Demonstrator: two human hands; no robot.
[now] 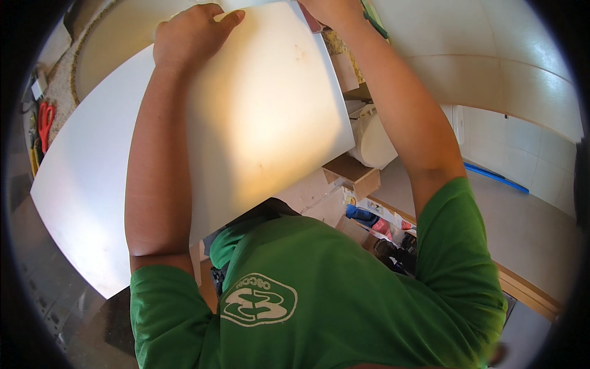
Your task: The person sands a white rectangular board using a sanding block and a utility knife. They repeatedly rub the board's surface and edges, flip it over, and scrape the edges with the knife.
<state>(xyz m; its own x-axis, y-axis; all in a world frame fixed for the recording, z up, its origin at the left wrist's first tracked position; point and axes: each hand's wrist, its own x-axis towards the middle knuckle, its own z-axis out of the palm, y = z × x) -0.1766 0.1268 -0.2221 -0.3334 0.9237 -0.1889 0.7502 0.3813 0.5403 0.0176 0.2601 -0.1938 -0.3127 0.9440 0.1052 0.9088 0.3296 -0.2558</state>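
Note:
A large white panel (276,111) lies tilted across the space in front of me, its near edge close to my body. At its far edge my left hand (193,37) is closed, fingers curled over the edge and thumb resting toward the face. My right hand (335,11) is at the panel's far right corner, cut off by the top of the picture, so its fingers are hidden. Just beside that hand a narrow reddish piece (311,19) shows against the panel edge; its kind I cannot make out. Faint marks dot the panel's surface.
Red-handled scissors (45,125) lie at the far left on a speckled counter. Right of the panel are a whitish rounded container (373,138) and a small wooden box (356,177). An open drawer with mixed items (375,224) sits near my body. A blue strip (496,177) lies along the wall.

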